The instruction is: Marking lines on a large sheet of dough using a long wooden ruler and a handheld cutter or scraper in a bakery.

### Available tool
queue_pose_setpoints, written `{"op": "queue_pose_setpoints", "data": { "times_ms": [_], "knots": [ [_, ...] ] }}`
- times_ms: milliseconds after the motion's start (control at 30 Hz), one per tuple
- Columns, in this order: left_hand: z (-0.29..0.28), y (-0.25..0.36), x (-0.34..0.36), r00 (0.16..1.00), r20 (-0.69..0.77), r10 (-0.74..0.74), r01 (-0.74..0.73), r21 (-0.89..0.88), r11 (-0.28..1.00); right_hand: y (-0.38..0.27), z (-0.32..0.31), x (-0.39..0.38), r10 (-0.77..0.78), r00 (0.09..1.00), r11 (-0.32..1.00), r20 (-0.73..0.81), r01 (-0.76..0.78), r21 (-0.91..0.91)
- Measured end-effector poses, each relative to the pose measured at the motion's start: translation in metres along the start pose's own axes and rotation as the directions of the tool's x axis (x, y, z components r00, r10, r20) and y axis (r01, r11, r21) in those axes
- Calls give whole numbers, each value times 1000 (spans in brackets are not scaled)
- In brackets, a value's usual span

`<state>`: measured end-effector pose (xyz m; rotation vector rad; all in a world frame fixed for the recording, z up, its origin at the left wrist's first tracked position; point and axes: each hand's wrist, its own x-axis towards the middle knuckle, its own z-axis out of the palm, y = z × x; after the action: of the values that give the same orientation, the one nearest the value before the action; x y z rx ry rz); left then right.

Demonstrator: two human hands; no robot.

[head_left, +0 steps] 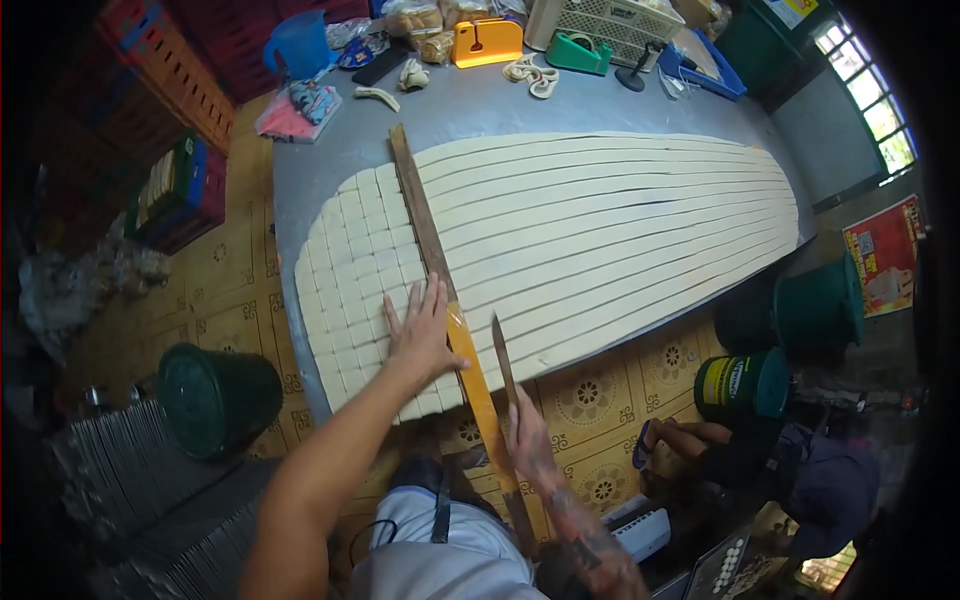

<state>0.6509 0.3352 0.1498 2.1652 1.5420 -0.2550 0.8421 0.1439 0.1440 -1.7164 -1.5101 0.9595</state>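
A large sheet of pale dough (600, 220) covers much of the metal table, scored lengthwise into long strips. Its left end is also crossed by cuts that make small squares. Across the dough lies a long wooden stick (421, 215), its near half wrapped in yellow-orange tape and reaching past the table's edge toward my body. My left hand (422, 330) rests against the stick, fingers spread over the dough beside it and thumb across the taped part. Just right of the stick, my right hand (527, 438) grips a knife (502, 352), its blade pointing away from me over the dough's near edge.
Along the table's far side stand a blue jug (300, 45), an orange holder (487, 42), a green tape dispenser (580, 54) and a blue tray (705, 65). Green buckets (218, 400) flank the table. A person (800, 470) sits low at the right.
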Motion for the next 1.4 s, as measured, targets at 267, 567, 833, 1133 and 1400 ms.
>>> {"op": "queue_pose_setpoints", "data": {
  "times_ms": [267, 567, 833, 1133, 1400],
  "knots": [
    [-12, 6, 6, 998, 51, 40, -39, -16, 999, -78, 60, 297, -19, 979, 906, 203, 103, -411],
    [-7, -7, 14, 997, 43, 63, -59, -72, 996, -95, 104, 425, -97, 989, 879, 110, 137, -457],
    [-6, 7, 12, 997, 68, 44, -39, -73, 997, -69, 106, 450, -128, 990, 925, 59, 140, -353],
    [22, -12, 19, 997, -15, 70, -71, -49, 996, -10, 61, 156, -57, 995, 962, 87, 78, -261],
    [30, -34, 34, 980, -108, 168, -158, 94, 983, 7, 27, -53, 126, 981, 885, 149, -43, -464]
  ]
}}
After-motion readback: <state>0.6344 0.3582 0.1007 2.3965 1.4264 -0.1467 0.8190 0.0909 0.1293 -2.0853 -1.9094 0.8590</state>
